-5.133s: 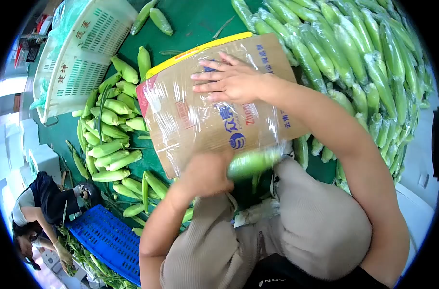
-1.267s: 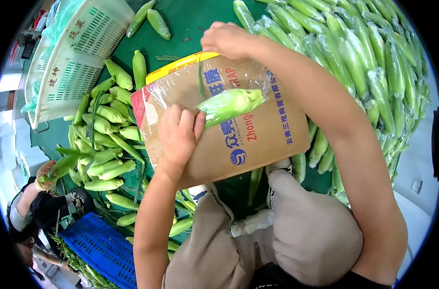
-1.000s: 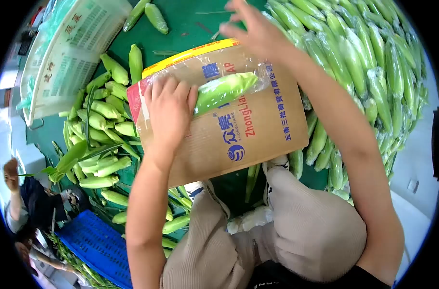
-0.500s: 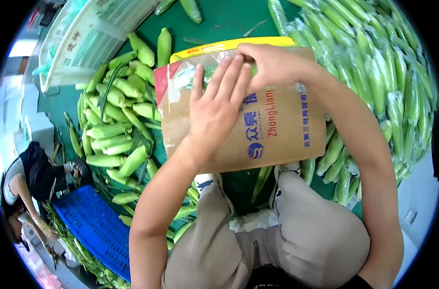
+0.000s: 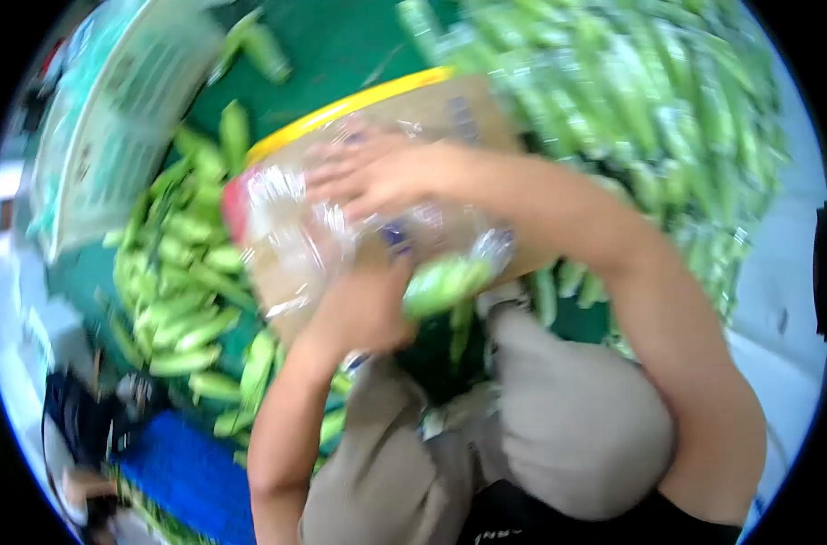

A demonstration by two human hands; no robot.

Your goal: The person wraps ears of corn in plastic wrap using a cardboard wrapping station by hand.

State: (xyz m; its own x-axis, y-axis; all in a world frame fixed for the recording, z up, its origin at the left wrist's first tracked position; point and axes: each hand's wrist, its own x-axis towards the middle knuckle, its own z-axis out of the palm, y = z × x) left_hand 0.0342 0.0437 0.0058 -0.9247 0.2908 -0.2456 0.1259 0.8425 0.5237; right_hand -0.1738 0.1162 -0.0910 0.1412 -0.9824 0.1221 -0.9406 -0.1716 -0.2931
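Note:
A cardboard box (image 5: 486,136) with printed lettering lies in front of my knees, with shiny clear plastic film (image 5: 277,195) spread over its left part. My right hand (image 5: 386,173) lies over the film, its fingers stretched out and apart. Nearer me, my left hand (image 5: 364,304) is smeared by motion but looks closed. From its right side sticks a green ear of corn (image 5: 452,283) in clear wrap, at the near edge of the cardboard. The fingertips of my left hand are hidden. A yellow strip (image 5: 350,107) runs along the cardboard's far edge.
Unwrapped corn ears (image 5: 182,291) are heaped on the left. A big pile of wrapped corn (image 5: 631,100) fills the right. A pale plastic crate (image 5: 114,118) stands at upper left. Beside a blue crate (image 5: 191,472) at lower left, another person (image 5: 82,454) is partly visible.
My hands have moved apart: the left has come toward me, and the right has slid left over the film. The wrapped corn has come to the cardboard's near edge. The view has turned.

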